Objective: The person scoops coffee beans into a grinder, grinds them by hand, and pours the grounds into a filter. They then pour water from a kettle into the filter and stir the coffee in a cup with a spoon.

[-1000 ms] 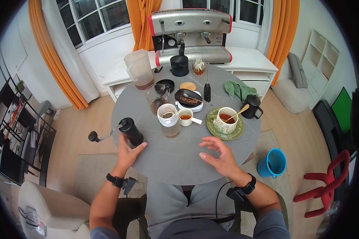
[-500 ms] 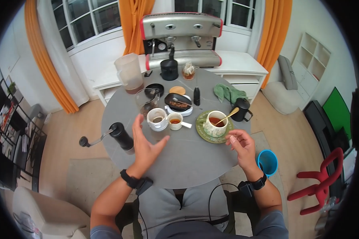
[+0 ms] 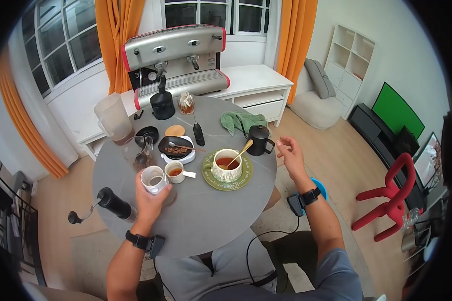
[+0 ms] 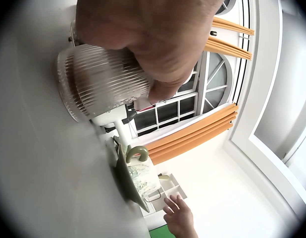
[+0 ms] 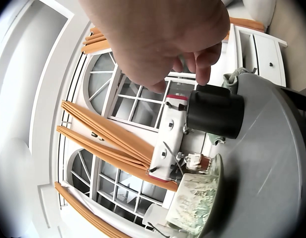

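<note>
Left grip (image 3: 149,201): thumb and fingers curled round a white cup (image 3: 154,189) seated on a ribbed glass (image 4: 101,82), near left on the worktop (image 3: 211,220), between hand grinder (image 3: 116,204) and small handled cup (image 3: 175,172). Right grip (image 3: 292,156): holds nothing, fingers loosely bent, gap fairly narrow, beside the black kettle (image 3: 257,142), far right near the worktop edge; contact unclear.

Handling, judged: glass stiff, brittle, slippery if wet, though ribs should help; cup may be loose on top, so best held at the glass wall below the joint. Kettle rigid, fill unseen, weight uncertain; take by its right-side handle.
</note>
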Demonstrator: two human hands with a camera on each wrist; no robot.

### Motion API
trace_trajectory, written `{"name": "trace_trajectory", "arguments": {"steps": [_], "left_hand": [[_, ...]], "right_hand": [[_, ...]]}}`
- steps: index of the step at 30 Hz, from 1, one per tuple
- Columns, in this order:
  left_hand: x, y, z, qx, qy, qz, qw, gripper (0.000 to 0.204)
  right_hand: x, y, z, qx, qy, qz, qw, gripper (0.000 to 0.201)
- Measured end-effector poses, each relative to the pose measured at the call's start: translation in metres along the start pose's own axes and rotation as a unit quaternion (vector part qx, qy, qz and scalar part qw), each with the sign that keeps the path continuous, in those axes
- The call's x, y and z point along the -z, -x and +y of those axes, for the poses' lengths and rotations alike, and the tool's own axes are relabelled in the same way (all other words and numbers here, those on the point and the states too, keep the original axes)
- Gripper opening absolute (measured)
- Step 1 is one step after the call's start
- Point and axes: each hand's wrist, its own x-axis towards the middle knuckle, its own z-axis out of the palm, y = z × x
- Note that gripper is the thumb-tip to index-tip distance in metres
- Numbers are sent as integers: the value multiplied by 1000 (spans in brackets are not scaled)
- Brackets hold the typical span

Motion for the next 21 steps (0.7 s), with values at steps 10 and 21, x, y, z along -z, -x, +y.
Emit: {"name": "trace_trajectory", "arguments": {"steps": [10, 21], "left_hand": [[-6, 74, 43, 54, 22, -63, 996, 75], [-20, 91, 52, 30, 32, -107, 993, 75]], "right_hand": [[-19, -21, 17, -179, -87, -164, 966, 43], [56, 44, 19, -173, -84, -80, 978, 42]]}}
